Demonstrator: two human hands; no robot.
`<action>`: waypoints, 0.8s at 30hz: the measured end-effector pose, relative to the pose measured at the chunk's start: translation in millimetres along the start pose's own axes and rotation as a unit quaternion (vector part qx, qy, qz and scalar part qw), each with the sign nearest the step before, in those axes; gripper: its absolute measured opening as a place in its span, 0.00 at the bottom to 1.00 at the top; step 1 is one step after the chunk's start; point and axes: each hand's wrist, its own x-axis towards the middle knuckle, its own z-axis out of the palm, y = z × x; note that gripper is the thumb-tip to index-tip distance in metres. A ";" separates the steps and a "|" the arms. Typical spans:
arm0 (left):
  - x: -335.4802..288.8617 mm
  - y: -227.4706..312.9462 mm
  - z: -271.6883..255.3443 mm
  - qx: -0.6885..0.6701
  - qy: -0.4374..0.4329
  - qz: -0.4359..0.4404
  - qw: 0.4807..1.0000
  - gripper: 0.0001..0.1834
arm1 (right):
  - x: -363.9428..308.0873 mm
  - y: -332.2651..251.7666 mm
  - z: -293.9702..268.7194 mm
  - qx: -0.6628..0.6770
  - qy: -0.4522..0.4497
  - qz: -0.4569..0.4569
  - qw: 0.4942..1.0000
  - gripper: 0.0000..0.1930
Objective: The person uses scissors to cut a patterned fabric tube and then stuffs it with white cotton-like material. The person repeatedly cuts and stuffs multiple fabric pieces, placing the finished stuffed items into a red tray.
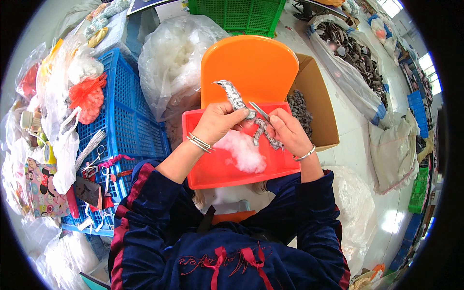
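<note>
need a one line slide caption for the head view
Left hand holds a grey patterned fabric strip and right hand a thin metal tool over a red plastic tray.

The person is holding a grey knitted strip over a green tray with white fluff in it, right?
Not quite: the tray is red, not green. The head view shows both hands, left hand and right hand, holding the grey knitted strip over that red tray, with white fluff lying in it. The green thing is a crate farther back.
</note>
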 end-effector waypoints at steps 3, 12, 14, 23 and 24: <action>-1.0 2.7 -2.1 -0.032 0.011 0.010 0.999 0.10 | -3.0 2.9 -4.6 -0.032 -0.013 0.003 0.999 0.06; -1.0 4.7 -3.7 -0.029 0.028 0.027 0.999 0.09 | -7.9 -4.1 -4.6 -0.053 -0.009 -0.009 0.999 0.04; -1.0 3.2 -4.2 -0.040 0.018 0.033 0.998 0.09 | -7.7 -1.6 -6.1 -0.056 -0.008 -0.016 0.998 0.04; -2.6 4.4 -2.1 -0.046 0.016 0.022 0.999 0.08 | -8.6 -3.6 -8.6 -0.080 -0.015 -0.039 0.996 0.03; -3.5 6.3 -1.3 -0.044 0.017 0.018 0.999 0.08 | -8.7 -3.5 -8.9 -0.082 -0.014 -0.042 0.996 0.03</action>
